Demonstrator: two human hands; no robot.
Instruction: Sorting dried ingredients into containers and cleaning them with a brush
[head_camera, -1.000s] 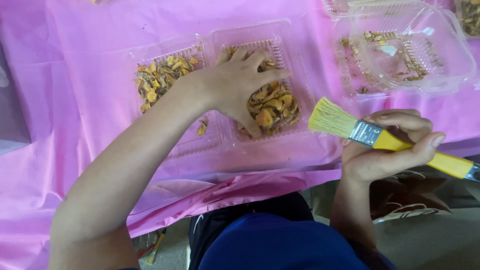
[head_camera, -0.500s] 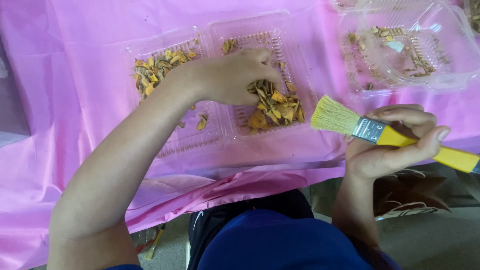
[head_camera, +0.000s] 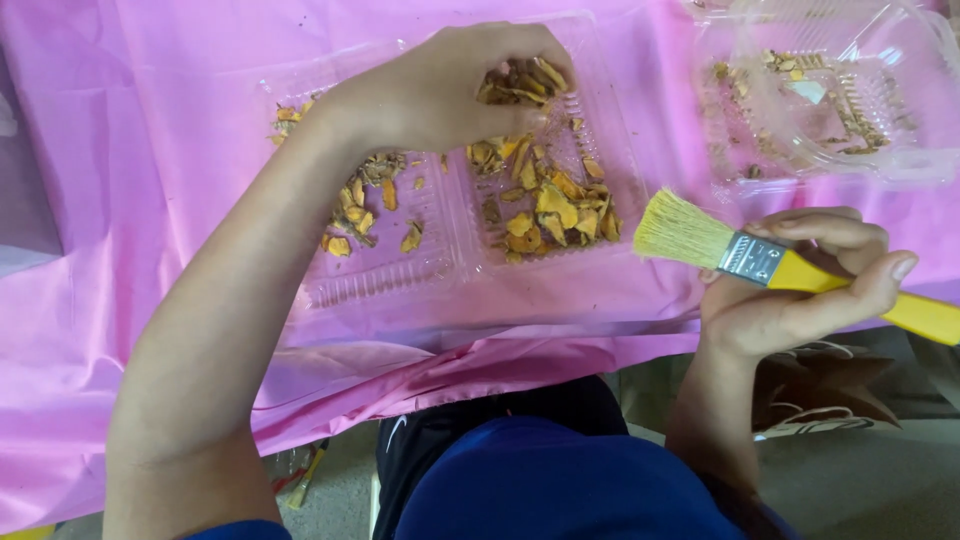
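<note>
A clear plastic hinged tray (head_camera: 640, 180) lies open on a pink tablecloth (head_camera: 140, 130), with several dried orange-yellow flakes (head_camera: 550, 205) in both halves. My left hand (head_camera: 450, 85) reaches over the tray's far part, its fingers closed on a small bunch of the flakes. My right hand (head_camera: 800, 295) is at the table's near edge and grips a yellow-handled paintbrush (head_camera: 760, 260) by its metal ferrule. The pale bristles point left, just off the tray's right side.
A second clear plastic tray (head_camera: 900, 170) with a few flakes and crumbs stands at the back right. The cloth hangs over the table's near edge. Below are my dark blue clothing (head_camera: 560, 480) and a brown bag (head_camera: 830, 385) on the floor.
My left hand has closed on flakes and lifted toward the tray's far side. The brush hand has stayed about where it was.
</note>
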